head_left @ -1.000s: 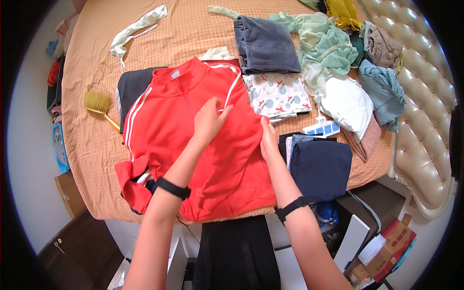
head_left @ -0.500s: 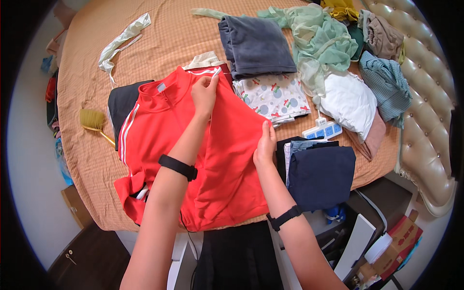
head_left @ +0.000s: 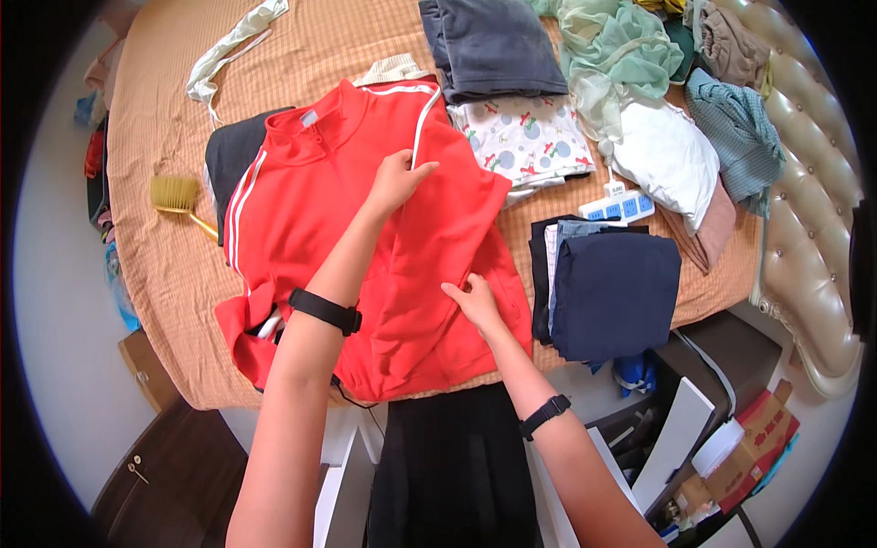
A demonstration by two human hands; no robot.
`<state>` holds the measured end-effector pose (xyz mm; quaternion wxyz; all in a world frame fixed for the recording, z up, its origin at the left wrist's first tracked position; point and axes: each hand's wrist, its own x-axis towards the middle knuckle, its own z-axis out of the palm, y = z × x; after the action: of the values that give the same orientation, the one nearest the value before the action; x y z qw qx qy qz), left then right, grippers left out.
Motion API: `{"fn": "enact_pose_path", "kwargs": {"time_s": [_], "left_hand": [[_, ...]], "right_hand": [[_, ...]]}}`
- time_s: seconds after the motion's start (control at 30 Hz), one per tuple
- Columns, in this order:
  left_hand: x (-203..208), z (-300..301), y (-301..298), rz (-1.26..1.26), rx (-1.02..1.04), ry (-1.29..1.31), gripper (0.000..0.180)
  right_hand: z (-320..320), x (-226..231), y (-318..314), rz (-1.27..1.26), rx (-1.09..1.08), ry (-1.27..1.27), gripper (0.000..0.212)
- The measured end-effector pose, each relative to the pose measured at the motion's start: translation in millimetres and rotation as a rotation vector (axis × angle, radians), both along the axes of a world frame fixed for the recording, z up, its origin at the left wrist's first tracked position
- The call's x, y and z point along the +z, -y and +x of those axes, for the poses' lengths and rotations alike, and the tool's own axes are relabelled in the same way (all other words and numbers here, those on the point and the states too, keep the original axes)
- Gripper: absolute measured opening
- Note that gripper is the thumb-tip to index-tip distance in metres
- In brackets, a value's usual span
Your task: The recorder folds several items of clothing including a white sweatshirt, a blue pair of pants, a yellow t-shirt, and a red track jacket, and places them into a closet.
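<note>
A red zip-neck jacket [head_left: 315, 210] with white sleeve stripes lies spread on the bed, its collar at the far side. My left hand [head_left: 398, 181] rests on the jacket beside the striped sleeve, thumb and fingers apart. Nearer to me, my right hand [head_left: 477, 303] touches the jacket's lower right part with its thumb spread from the fingers. Some of its fingertips are hard to make out against the creased red cloth. Each wrist has a black band.
A dark folded garment [head_left: 236, 164] and a brush [head_left: 175, 194] lie left of the jacket. Folded navy clothes [head_left: 617, 297], a white power strip [head_left: 621, 208], a patterned folded cloth [head_left: 525, 137] and a grey folded garment [head_left: 493, 50] are to its right. A tufted headboard [head_left: 804, 201] borders the bed.
My left hand has let go of the striped shoulder and moved nearer. My right hand has left the jacket's right edge and moved left and nearer. The red sleeve cloth now lies lower.
</note>
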<state>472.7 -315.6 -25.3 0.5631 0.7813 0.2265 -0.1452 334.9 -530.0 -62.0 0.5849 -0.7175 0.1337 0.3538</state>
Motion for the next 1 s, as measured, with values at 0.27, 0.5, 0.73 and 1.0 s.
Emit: {"fn": "enact_pose_path", "kwargs": {"time_s": [0.27,0.5,0.73,1.0], "left_hand": [[-1,-33,-5,0.080,0.103,0.065,0.024],[28,-21,41,0.710,-0.118,0.655,0.045],[5,-1,60,0.894,-0.738,0.726,0.028],[0,31,60,0.756,-0.401,0.804,0.010]], "right_hand": [[-29,33,-1,0.329,-0.281,-0.152,0.032],[-71,34,21,0.318,-0.259,-0.134,0.028],[-86,56,45,0.311,-0.022,-0.254,0.029],[-86,67,80,0.146,-0.126,-0.077,0.031]]}}
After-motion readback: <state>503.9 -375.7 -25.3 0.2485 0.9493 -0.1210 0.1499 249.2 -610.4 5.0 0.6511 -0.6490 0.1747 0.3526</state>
